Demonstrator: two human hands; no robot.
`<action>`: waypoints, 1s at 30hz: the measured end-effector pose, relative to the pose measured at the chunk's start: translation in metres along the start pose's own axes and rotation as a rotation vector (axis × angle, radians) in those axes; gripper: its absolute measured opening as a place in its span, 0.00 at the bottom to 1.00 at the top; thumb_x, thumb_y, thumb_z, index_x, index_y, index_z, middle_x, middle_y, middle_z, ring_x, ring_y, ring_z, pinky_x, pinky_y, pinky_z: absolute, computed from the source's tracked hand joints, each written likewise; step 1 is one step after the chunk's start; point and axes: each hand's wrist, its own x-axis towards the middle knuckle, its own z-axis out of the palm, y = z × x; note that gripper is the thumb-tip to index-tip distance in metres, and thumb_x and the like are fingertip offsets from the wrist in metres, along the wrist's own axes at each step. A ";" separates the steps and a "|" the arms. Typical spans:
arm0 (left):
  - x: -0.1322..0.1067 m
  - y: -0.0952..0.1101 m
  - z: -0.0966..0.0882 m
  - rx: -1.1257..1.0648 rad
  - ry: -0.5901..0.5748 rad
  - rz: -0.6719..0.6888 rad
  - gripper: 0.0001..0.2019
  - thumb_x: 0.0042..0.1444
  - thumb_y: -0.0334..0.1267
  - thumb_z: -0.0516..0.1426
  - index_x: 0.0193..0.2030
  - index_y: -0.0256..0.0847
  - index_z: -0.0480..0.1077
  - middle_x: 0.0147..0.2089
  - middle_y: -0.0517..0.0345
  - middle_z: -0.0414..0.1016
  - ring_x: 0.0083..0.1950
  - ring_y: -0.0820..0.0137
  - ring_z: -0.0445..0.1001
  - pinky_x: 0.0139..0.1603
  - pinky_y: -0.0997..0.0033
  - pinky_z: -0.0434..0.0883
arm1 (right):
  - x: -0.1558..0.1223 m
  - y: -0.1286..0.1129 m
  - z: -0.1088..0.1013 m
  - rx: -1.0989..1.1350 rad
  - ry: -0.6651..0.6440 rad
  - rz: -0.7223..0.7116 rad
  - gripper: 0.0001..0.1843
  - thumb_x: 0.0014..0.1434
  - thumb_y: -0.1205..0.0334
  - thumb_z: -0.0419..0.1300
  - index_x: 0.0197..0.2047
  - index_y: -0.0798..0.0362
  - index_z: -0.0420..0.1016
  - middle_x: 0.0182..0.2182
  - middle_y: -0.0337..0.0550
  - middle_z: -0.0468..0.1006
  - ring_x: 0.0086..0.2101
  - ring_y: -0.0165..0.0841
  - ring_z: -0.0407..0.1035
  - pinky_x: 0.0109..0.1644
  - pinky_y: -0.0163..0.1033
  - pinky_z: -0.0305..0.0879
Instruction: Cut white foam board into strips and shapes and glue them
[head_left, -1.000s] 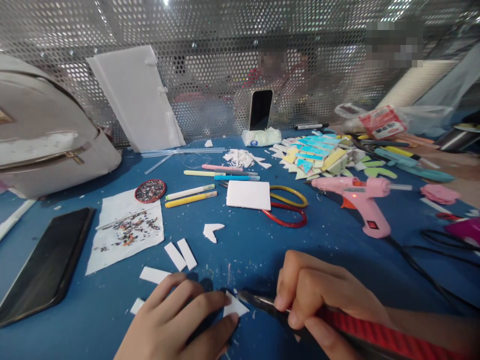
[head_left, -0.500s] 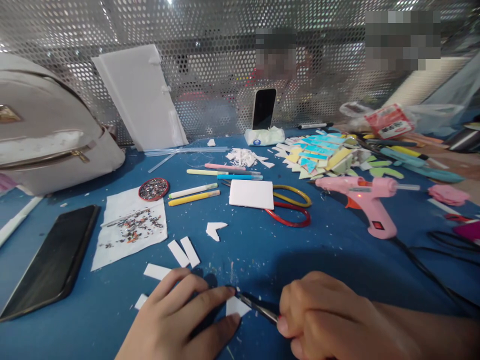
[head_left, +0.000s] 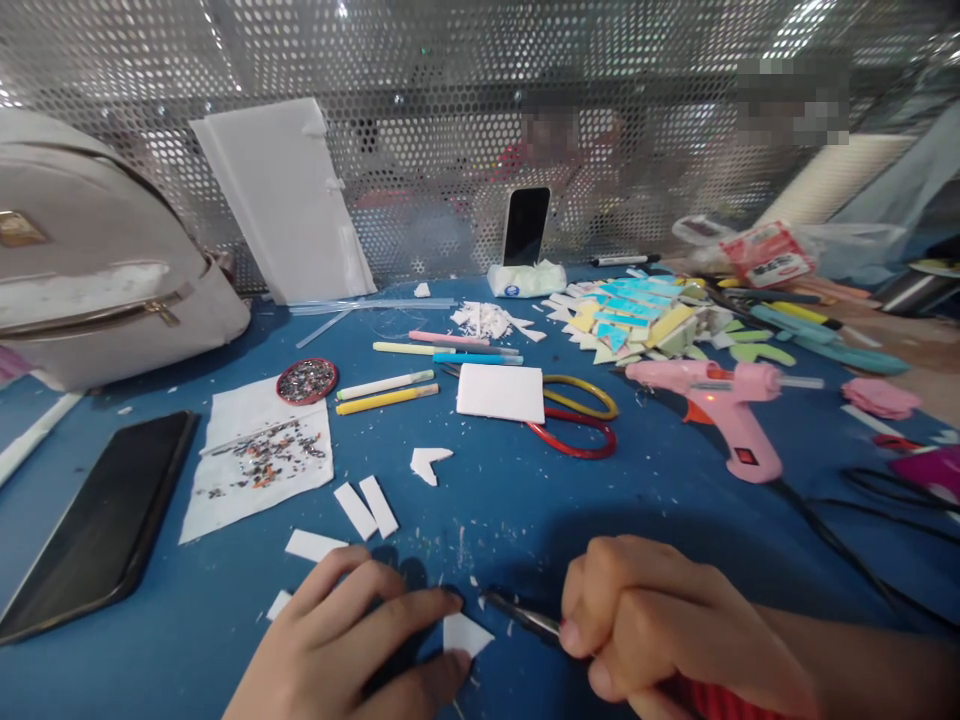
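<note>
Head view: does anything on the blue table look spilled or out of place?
Possibly: dark and orange bits lie loose across the white sheet at left, near the round red-rimmed dish, which looks like a spill, though it may be deliberate.

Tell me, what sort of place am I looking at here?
Probably a craft workspace, though I can't tell whether at home or elsewhere. On the blue tabletop lie a pink glue gun, a pile of cut scraps and coloured pens.
</note>
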 end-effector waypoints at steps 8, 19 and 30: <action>-0.002 0.002 0.000 -0.018 -0.011 -0.035 0.08 0.66 0.33 0.59 0.44 0.49 0.79 0.50 0.65 0.82 0.40 0.69 0.75 0.44 0.64 0.71 | 0.019 0.000 -0.003 -0.024 -0.020 -0.098 0.06 0.70 0.62 0.52 0.41 0.48 0.69 0.32 0.45 0.75 0.31 0.34 0.72 0.31 0.39 0.69; -0.002 0.000 0.007 -0.065 0.067 -0.043 0.09 0.68 0.42 0.56 0.41 0.47 0.78 0.48 0.64 0.83 0.40 0.68 0.74 0.46 0.63 0.69 | 0.014 0.008 -0.008 -0.133 -0.124 -0.248 0.04 0.67 0.64 0.54 0.40 0.49 0.69 0.28 0.43 0.76 0.27 0.34 0.73 0.32 0.39 0.73; 0.027 -0.008 -0.002 -0.238 -0.109 -0.332 0.05 0.63 0.41 0.62 0.40 0.45 0.71 0.40 0.63 0.77 0.39 0.66 0.69 0.41 0.64 0.60 | 0.038 0.001 -0.021 0.366 -0.031 0.166 0.12 0.72 0.61 0.52 0.36 0.55 0.68 0.37 0.42 0.69 0.24 0.25 0.72 0.25 0.31 0.71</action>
